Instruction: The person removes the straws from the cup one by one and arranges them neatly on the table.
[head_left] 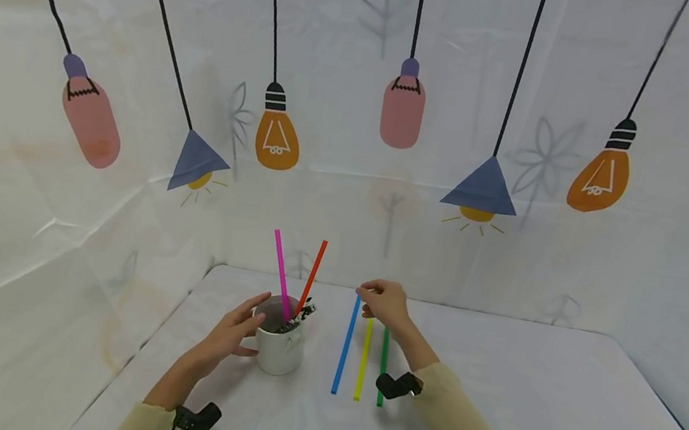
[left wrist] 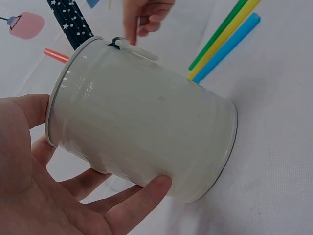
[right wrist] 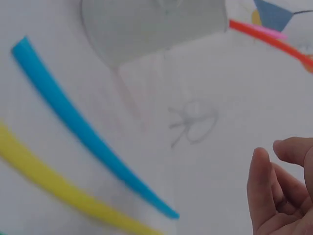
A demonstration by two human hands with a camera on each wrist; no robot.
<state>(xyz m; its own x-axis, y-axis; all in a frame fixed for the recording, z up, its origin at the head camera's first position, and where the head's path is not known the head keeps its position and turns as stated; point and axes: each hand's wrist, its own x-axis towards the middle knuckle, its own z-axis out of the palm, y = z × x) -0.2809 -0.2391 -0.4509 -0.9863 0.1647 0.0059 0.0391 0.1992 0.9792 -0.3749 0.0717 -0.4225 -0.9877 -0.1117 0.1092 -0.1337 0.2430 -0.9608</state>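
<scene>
My left hand (head_left: pixel 230 335) holds a white pail (head_left: pixel 279 353) from its left side, fingers spread along wall and rim, as the left wrist view shows. A pink straw (head_left: pixel 281 272) and a red straw (head_left: pixel 311 276) lean upright in the pail, beside black straws with white stars and dots (left wrist: pixel 73 24). On the table lie a blue straw (head_left: pixel 345 351), a yellow straw (head_left: pixel 362 364) and a green straw (head_left: pixel 383 367), roughly side by side. Over the far end of the blue straw is my right hand (head_left: pixel 386 303); its thumb and forefinger are a little apart, nothing between them (right wrist: pixel 281 183).
The white-covered table (head_left: pixel 523 402) reaches back to a white wall sheet (head_left: pixel 332 206) printed with hanging lamps and faint plants. Another sheet side (head_left: pixel 86 267) rises along the table's left edge. Each wrist wears a black camera mount (head_left: pixel 197 418).
</scene>
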